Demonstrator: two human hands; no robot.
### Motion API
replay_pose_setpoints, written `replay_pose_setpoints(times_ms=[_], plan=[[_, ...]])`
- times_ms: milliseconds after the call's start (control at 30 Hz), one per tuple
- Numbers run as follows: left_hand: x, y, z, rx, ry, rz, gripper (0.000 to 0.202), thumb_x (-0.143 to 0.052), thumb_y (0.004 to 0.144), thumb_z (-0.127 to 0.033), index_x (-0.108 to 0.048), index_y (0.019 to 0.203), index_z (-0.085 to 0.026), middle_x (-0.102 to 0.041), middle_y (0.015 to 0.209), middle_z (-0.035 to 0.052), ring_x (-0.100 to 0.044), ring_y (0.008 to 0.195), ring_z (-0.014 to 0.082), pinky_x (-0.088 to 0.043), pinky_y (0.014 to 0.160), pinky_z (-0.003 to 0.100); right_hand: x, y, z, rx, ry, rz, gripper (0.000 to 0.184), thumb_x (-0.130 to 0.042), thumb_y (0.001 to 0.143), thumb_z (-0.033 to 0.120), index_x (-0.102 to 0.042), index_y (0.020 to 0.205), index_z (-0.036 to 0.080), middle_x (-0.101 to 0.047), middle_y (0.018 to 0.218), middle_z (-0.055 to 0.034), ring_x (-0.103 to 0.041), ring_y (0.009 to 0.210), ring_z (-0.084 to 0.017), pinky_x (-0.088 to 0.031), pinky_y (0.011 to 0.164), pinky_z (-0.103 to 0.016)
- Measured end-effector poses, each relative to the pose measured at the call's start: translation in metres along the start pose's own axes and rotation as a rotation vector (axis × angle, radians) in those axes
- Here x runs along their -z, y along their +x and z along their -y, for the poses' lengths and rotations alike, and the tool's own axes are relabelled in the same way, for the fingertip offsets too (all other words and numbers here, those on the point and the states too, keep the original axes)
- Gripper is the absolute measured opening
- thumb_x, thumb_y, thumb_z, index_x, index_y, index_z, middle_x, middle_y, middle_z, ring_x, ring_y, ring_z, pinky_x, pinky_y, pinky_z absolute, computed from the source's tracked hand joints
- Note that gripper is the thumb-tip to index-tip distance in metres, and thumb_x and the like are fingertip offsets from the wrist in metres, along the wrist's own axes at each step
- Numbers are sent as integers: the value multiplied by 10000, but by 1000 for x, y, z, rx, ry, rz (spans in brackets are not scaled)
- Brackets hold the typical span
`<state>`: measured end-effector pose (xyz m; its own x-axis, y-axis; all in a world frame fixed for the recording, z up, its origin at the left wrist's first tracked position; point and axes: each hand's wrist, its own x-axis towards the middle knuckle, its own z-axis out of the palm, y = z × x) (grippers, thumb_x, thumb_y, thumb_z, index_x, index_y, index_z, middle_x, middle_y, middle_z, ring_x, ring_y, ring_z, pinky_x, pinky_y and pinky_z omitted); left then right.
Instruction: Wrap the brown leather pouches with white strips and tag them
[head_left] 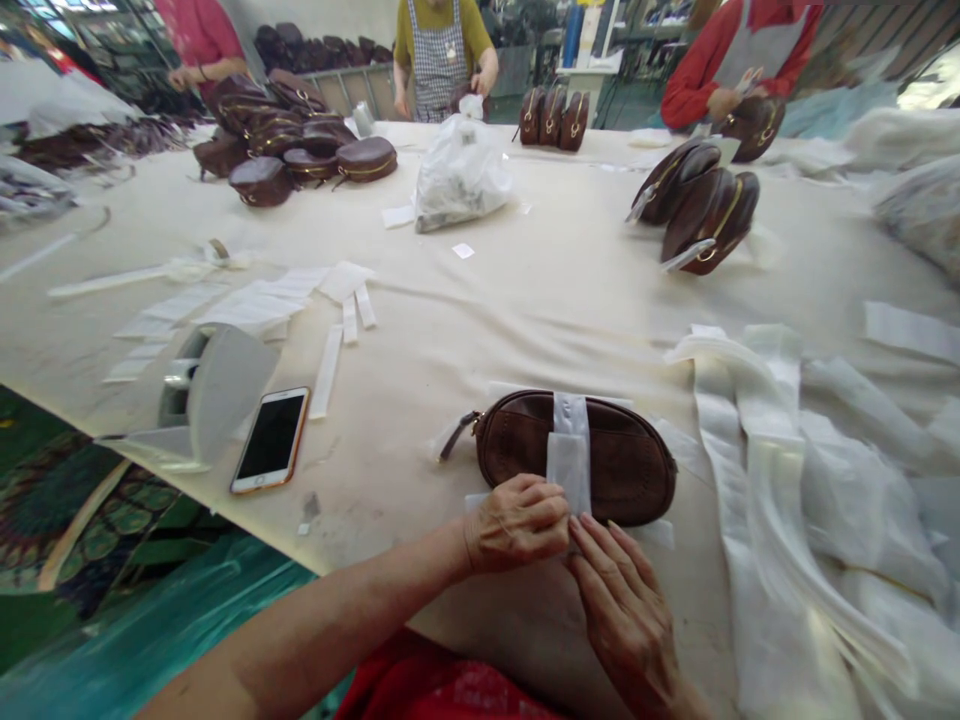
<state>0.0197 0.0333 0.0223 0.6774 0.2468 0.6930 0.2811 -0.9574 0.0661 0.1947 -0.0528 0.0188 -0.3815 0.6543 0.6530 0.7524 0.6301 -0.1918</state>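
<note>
We see a dark-brown oval zip pouch [510,440] lying on the bench [420,360] just in front of us, zip pull out to the left, a translucent white strip [572,480] across its middle. Left hand [521,520]: fingers curled in at the pouch's near edge, by the strip's lower end; whether they pinch it we cannot tell. Right hand [626,600]: fingers extended, close together, tips at that same end, beside the left hand.

To the right we note a heap of white wrapping strips [765,440]. On the left, a smartphone [271,440], screen dark, just beside a grey holder [229,385]; white paper strips [255,300] beyond them. Further back we get a knotted clear plastic bag [461,175], a pile of brown pouches [289,135], three standing pouches [553,118] and two tilted pouches [709,215]. Across the bench, one person in a checked apron [439,65]; another in red sleeves [694,85] holds a brown pouch [754,128].
</note>
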Motion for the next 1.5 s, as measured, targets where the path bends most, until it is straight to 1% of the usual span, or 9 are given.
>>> replay_pose_setpoints(times_ms=[133, 367, 567, 667, 733, 900, 1167, 1333, 1500], plan=[[3, -1, 2, -26, 5, 25, 116, -469, 911, -145, -576, 872, -124, -637, 953, 74, -572, 1001, 176, -474, 902, 314, 0, 3, 2, -11, 20, -35, 315, -376, 874, -18, -648, 969, 110, -690, 1072, -139, -558, 1172, -226, -438, 1005, -404], [6, -2, 2, -9, -46, 32, 125, -461, 915, -143, -577, 950, -110, -645, 975, 73, -573, 1016, 179, -467, 935, 314, -2, 1, 3, -20, 16, -59, 307, -387, 879, -6, -637, 1012, 112, -689, 1074, -131, -556, 1172, -228, -454, 975, -407], [1, -5, 1, -15, 11, 33, 128, -491, 913, -179, -575, 1004, -146, -641, 977, 53, -570, 1029, 166, -453, 933, 310, 4, -1, 6, -49, 31, -96, 270, -405, 878, 12, -641, 921, 138, -697, 1026, -119, -599, 1103, -227, -469, 936, -406], [0, -4, -2, -12, 62, 13, 92, -562, 879, -171, -583, 967, -160, -641, 970, 40, -571, 1029, 163, -439, 924, 318, 6, -4, 7, -63, 27, -92, 255, -424, 874, 18, -648, 892, 140, -707, 874, -82, -644, 951, -187, -452, 895, -350], [-1, -3, -4, -5, 96, -7, 64, -587, 858, -150, -588, 921, -161, -640, 974, 36, -572, 1028, 167, -421, 923, 339, 7, -5, 7, -76, 42, -56, 268, -414, 867, 15, -645, 890, 150, -700, 830, -66, -648, 888, -172, -449, 859, -327], [-1, 0, -7, -8, 146, -22, 24, -576, 857, -137, -590, 863, -156, -644, 957, 34, -576, 1020, 172, -395, 910, 362, 5, -5, 15, -71, 124, -35, 288, -382, 846, 6, -626, 905, 148, -692, 818, -75, -639, 851, -181, -467, 812, -322], [-2, 2, -5, -22, 171, -26, 34, -584, 852, -116, -586, 845, -149, -643, 946, 40, -577, 1014, 178, -378, 899, 375, 8, -9, 23, -44, 192, -30, 291, -374, 824, -23, -616, 914, 111, -678, 814, -98, -630, 848, -208, -464, 819, -351], [-2, 0, -4, -47, 150, -2, 23, -573, 861, -118, -587, 857, -136, -637, 943, 54, -573, 1019, 191, -384, 880, 369, 15, 3, 23, -27, 216, -19, 286, -375, 821, -36, -613, 908, 96, -672, 806, -104, -616, 854, -205, -451, 833, -357], [-1, -3, -2, -43, 79, 30, 64, -555, 875, -141, -597, 921, -129, -641, 947, 54, -564, 1030, 189, -389, 870, 347, 25, 30, 8, 22, 240, 3, 238, -410, 847, -11, -607, 914, 104, -662, 816, -96, -602, 868, -195, -443, 849, -351]])
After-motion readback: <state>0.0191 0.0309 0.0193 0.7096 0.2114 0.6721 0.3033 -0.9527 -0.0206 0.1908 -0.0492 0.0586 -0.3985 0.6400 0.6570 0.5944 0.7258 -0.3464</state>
